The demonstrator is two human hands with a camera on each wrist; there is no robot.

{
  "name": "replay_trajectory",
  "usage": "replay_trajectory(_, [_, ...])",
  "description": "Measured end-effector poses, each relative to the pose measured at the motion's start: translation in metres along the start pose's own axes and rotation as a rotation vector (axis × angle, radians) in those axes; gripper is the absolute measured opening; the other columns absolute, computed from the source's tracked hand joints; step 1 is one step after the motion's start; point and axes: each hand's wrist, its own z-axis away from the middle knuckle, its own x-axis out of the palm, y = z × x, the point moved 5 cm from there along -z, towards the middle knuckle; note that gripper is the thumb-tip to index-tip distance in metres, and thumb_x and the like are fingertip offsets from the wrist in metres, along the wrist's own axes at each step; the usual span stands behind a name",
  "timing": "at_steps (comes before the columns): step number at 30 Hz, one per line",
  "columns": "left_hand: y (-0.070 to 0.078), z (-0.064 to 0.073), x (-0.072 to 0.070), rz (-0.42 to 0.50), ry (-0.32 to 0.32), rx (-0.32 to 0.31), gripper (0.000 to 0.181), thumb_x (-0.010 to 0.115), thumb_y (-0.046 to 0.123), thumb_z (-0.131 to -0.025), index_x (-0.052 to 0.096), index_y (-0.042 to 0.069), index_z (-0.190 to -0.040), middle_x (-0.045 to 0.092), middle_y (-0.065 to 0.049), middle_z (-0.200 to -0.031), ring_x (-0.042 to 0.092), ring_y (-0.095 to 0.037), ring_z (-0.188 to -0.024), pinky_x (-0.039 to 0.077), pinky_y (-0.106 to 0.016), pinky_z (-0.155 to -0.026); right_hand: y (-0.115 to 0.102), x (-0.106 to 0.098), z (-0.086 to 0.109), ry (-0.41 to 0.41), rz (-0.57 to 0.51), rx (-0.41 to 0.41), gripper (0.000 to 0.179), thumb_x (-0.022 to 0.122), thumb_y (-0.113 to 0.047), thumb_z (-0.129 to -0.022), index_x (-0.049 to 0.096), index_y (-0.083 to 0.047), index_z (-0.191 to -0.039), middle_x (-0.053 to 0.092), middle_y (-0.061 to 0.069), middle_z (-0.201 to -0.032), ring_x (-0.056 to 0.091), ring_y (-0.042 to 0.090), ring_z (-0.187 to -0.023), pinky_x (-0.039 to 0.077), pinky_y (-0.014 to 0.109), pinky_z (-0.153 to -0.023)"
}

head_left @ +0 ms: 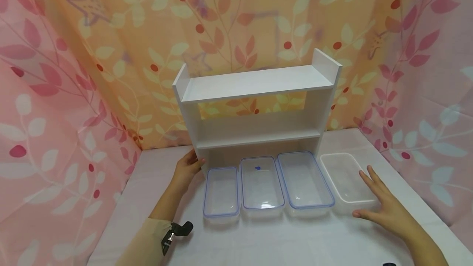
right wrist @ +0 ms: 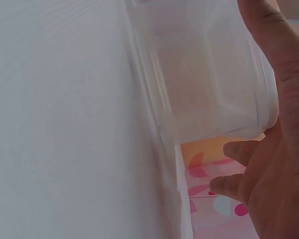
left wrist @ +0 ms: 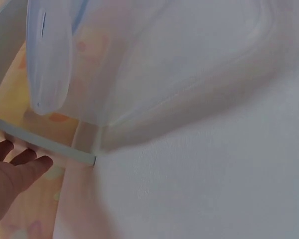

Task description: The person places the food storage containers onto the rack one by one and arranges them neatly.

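My left hand (head_left: 187, 170) holds the lower left side panel of a white two-tier shelf (head_left: 255, 83). In the left wrist view, fingers (left wrist: 27, 167) lie along the panel's outer face and the thumb tip shows past its edge. My right hand (head_left: 389, 206) is spread beside a see-through plastic container with a white rim (head_left: 347, 206). In the right wrist view, its thumb and fingers straddle the container's corner; whether they touch it I cannot tell. Several more see-through containers stand in a row before the shelf, among them blue-rimmed ones at left (head_left: 221, 192), middle (head_left: 262, 188) and right (head_left: 306, 184).
A white cloth covers the table (head_left: 258, 245). Patterned curtains (head_left: 229, 19) hang behind and on both sides. A black device (head_left: 177, 231) is strapped to the left wrist, and part of another dark object (head_left: 389, 264) shows at the bottom edge.
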Motion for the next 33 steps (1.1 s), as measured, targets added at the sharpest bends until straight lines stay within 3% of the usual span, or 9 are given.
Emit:
replay_trajectory(3, [-0.002, 0.002, -0.001, 0.061, 0.028, -0.021, 0.063, 0.069, 0.003, -0.097, 0.044, 0.006, -0.155, 0.053, -0.02, -0.15, 0.056, -0.026, -0.13, 0.056, -0.025, -0.095, 0.0, 0.001, 0.001, -0.003, -0.021, -0.009, 0.118, 0.095, -0.017, -0.069, 0.025, -0.018, -0.164, -0.002, -0.003, -0.174, -0.008, -0.009, -0.15, -0.002, 0.084, -0.109])
replay_trajectory(9, [-0.008, 0.007, 0.002, 0.158, 0.096, -0.071, 0.06, 0.068, 0.004, -0.098, 0.045, 0.005, -0.154, 0.053, -0.022, -0.149, 0.058, -0.022, -0.127, 0.047, -0.045, -0.112, 0.002, 0.002, 0.003, 0.001, -0.036, -0.018, 0.118, 0.096, -0.016, -0.068, 0.026, -0.016, -0.164, 0.0, -0.001, -0.174, -0.007, -0.005, -0.152, -0.006, 0.078, -0.114])
replay_trajectory(12, [-0.008, 0.01, 0.008, 0.209, 0.112, -0.068, 0.059, 0.066, 0.003, -0.099, 0.043, 0.002, -0.154, 0.049, -0.021, -0.153, 0.054, -0.026, -0.134, 0.042, -0.048, -0.116, 0.005, 0.001, 0.005, 0.021, -0.012, -0.018, 0.117, 0.096, -0.015, -0.068, 0.027, -0.016, -0.163, 0.0, -0.001, -0.174, -0.006, -0.003, -0.153, -0.009, 0.054, -0.124])
replay_trajectory(15, [-0.007, 0.013, 0.011, 0.227, 0.129, -0.053, 0.058, 0.064, 0.001, -0.099, 0.042, -0.001, -0.153, 0.047, -0.021, -0.155, 0.051, -0.031, -0.137, 0.041, -0.049, -0.115, 0.008, 0.002, 0.006, 0.04, 0.018, -0.023, 0.118, 0.095, -0.014, -0.069, 0.026, -0.015, -0.164, 0.0, -0.001, -0.174, -0.005, -0.003, -0.153, -0.008, 0.026, -0.121])
replay_trajectory(17, [-0.007, 0.014, 0.012, 0.228, 0.149, -0.048, 0.057, 0.064, 0.001, -0.099, 0.043, -0.002, -0.152, 0.048, -0.022, -0.154, 0.054, -0.029, -0.134, 0.043, -0.049, -0.114, 0.01, 0.001, 0.006, 0.051, 0.028, -0.026, 0.117, 0.095, -0.013, -0.069, 0.025, -0.015, -0.164, 0.0, -0.001, -0.174, -0.004, -0.003, -0.153, -0.008, 0.017, -0.117])
replay_trajectory(22, [-0.015, 0.013, 0.014, 0.242, 0.194, -0.058, 0.053, 0.067, 0.001, -0.098, 0.049, -0.002, -0.148, 0.052, -0.023, -0.15, 0.066, -0.01, -0.114, 0.044, -0.05, -0.113, 0.012, 0.0, 0.007, 0.062, 0.019, -0.034, 0.115, 0.094, -0.011, -0.07, 0.027, -0.014, -0.163, 0.002, 0.0, -0.174, -0.004, -0.005, -0.153, -0.007, 0.016, -0.117])
replay_trajectory(25, [-0.021, 0.011, 0.015, 0.246, 0.204, -0.067, 0.053, 0.067, 0.002, -0.098, 0.05, -0.001, -0.148, 0.052, -0.021, -0.15, 0.065, -0.007, -0.114, 0.041, -0.051, -0.115, 0.011, 0.0, 0.007, 0.065, 0.016, -0.039, 0.113, 0.094, -0.01, -0.07, 0.029, -0.012, -0.162, 0.002, 0.0, -0.174, -0.003, -0.004, -0.153, -0.006, 0.014, -0.116])
replay_trajectory(33, [-0.025, 0.014, 0.018, 0.229, 0.179, -0.069, 0.055, 0.062, 0.002, -0.101, 0.043, 0.0, -0.153, 0.046, -0.02, -0.156, 0.05, -0.029, -0.14, 0.036, -0.053, -0.118, 0.01, 0.0, 0.006, 0.092, 0.021, -0.079, 0.108, 0.095, -0.006, -0.066, 0.039, -0.009, -0.158, 0.009, 0.003, -0.173, 0.001, -0.005, -0.153, -0.001, 0.004, -0.111])
